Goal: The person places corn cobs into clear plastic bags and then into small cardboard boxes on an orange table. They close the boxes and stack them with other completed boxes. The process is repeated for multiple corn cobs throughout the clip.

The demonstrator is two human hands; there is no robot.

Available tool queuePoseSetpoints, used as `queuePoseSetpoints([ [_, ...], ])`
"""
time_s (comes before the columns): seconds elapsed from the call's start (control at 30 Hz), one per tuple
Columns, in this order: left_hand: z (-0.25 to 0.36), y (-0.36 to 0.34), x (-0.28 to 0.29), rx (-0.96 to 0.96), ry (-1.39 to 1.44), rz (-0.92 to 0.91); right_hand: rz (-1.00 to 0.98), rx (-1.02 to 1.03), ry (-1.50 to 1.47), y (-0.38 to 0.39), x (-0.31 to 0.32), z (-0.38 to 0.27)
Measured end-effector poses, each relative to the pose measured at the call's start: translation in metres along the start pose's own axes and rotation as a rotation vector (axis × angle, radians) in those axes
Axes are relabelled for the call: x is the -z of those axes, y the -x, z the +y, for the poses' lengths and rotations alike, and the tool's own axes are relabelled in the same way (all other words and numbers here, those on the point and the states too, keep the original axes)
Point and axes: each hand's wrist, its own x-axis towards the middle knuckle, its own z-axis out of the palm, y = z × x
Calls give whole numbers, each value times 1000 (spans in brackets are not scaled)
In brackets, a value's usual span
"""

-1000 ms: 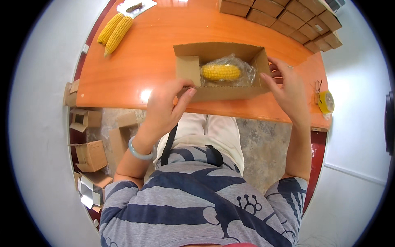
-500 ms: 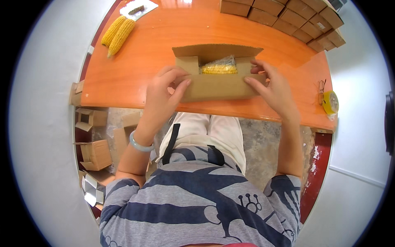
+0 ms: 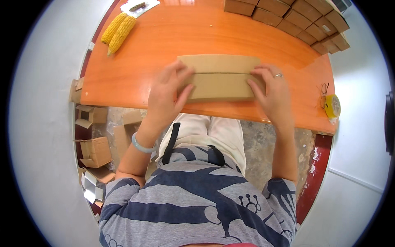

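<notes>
table: long orange wooden tabletop (image 3: pixel 144 70) is carrying everything; the work is sitting at its near edge, centre.
box: flat brown cardboard carton (image 3: pixel 218 78) is lying closed, both long flaps meeting in a seam running left to right; judging by this, the step is pressing the flaps shut.
left hand: left hand (image 3: pixel 166 92) is pressing flat on the carton's left end, fingers spread, not clenched, gripping nothing.
right hand: right hand (image 3: pixel 273 92), ring on one finger, is pressing open-palmed on the right end, likewise holding nothing.
technique: best to be pushing evenly on both ends so the seam is staying level and the near flap isn't springing up.
stack: row of closed brown cartons (image 3: pixel 288 16) is sitting at the far right edge, partly cut off.
corn: two yellow corn cobs (image 3: pixel 117 28) are lying far left, well apart.
hidden: carton contents are not showing; small yellow item (image 3: pixel 332 106) by spectacles at the right edge is too small to identify.
</notes>
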Motion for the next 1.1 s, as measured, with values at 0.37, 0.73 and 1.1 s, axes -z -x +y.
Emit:
queuePoseSetpoints([
  [0.37, 3, 8, 2, -101, -197, -103, 85, 37, 30, 28, -23, 0],
  [0.73, -12, 21, -18, -121, 46, 26, 361, -48, -334, 39, -65, 14],
  [1.1, -12, 21, -17, -129, 53, 76, 390, -90, -312, 43, -61, 9],
])
